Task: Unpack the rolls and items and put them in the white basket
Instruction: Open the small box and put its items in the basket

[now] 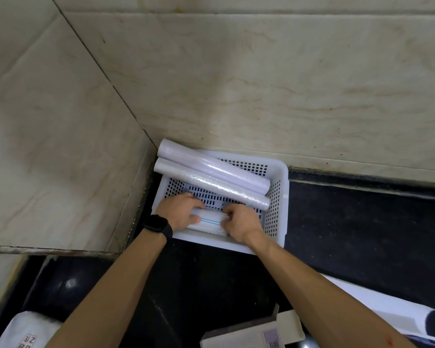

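**Little legible print: one line of characters and a barcode**

At the lower left edge, a white package (pixel 29 330) carries dark printed characters (pixel 28 342). They are seen turned around and are partly cut off by the frame, so they cannot be read with certainty. At the bottom centre, a cardboard box (pixel 239 334) bears a pale label (pixel 272 338) with a barcode. Its bars are visible, but any digits are too small and blurred to make out.
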Available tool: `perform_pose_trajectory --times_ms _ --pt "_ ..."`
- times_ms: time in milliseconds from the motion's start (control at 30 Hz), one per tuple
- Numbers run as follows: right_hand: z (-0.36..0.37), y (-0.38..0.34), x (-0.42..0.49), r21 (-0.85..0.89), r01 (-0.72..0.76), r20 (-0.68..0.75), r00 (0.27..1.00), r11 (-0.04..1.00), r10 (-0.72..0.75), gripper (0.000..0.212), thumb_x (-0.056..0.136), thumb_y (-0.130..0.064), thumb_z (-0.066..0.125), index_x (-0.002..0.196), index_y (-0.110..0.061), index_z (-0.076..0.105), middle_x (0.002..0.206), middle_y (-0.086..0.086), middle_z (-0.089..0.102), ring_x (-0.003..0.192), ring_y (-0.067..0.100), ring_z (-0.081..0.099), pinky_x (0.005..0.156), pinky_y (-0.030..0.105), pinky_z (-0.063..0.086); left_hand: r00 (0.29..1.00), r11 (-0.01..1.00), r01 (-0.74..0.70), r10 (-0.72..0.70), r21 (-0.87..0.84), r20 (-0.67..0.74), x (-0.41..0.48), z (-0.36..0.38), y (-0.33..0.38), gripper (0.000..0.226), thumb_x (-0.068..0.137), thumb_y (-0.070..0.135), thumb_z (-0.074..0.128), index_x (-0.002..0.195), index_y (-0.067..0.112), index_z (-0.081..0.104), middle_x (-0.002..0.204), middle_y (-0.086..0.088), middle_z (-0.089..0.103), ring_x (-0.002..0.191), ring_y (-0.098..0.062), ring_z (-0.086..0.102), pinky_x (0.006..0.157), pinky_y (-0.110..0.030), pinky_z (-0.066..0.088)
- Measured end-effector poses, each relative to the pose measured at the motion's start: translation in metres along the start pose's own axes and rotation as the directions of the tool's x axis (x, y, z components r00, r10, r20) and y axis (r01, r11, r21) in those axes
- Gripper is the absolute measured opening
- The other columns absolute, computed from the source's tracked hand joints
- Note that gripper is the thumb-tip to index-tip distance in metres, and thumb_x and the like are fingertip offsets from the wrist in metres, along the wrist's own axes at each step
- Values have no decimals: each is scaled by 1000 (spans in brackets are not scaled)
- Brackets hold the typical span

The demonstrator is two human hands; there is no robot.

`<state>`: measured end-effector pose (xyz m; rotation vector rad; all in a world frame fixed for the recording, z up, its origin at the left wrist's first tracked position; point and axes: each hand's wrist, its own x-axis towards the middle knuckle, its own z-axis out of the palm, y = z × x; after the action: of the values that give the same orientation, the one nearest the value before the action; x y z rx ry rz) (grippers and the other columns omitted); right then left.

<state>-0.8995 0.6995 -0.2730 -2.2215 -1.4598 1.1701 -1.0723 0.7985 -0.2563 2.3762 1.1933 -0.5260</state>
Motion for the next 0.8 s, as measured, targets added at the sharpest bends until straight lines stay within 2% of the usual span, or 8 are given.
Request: perform_pose_trajectory --times_ms 133,233,367,533,700,800 --pt "1 -1 -1 -28 27 -4 1000 999 -27 26 87 -16 64 113 -16 66 104 6 70 82 19 60 73 24 46 1000 999 9 -10 39 12 1 -2 2 51 90 41 63 139 34 51 143 1 47 122 -23 52 97 -36 47" --pt "0 -1 -4 -18 35 -17 999 999 -35 36 88 -24 65 123 -16 63 111 8 68 94 24 63 83 28 50 1000 1000 7 -7 23 19 0 -2 3 48 90 37 58 138 35 53 147 7 43 124 -19 52 98 -34 47" --pt "3 -1 -4 -67 39 3 999 997 -38 21 94 -18 56 112 -15 67 104 12 69 94 28 67 82 34 56 1000 1000 -2 2 12 23 -4 -1 3 51 90 29 55 140 35 51 144 6 48 122 -20 53 97 -34 49" --pt "-1 -6 -8 -81 43 -4 999 996 -43 39 93 -20 56 132 -18 57 126 14 59 109 28 60 93 31 48 1000 999 9 -9 -33 -1 -8 1 8 58 86 21 56 143 31 48 144 0 48 123 -24 51 99 -33 46" --pt "-21 -1 -33 -88 104 -1 995 991 -104 54 90 -24 63 142 -22 50 132 9 61 119 27 59 100 36 49 993 993 8 -21 -114 -112 -26 -3 12 59 87 19 56 145 25 46 140 -4 53 120 -26 52 99 -34 45" --pt "-36 6 -57 -62 152 -35 987 986 -154 52 89 -28 67 139 -23 55 135 3 61 118 22 60 100 33 48 976 972 -3 -49 -234 -214 -47 -1 18 53 92 17 55 144 21 47 143 -4 50 125 -22 49 103 -30 41"
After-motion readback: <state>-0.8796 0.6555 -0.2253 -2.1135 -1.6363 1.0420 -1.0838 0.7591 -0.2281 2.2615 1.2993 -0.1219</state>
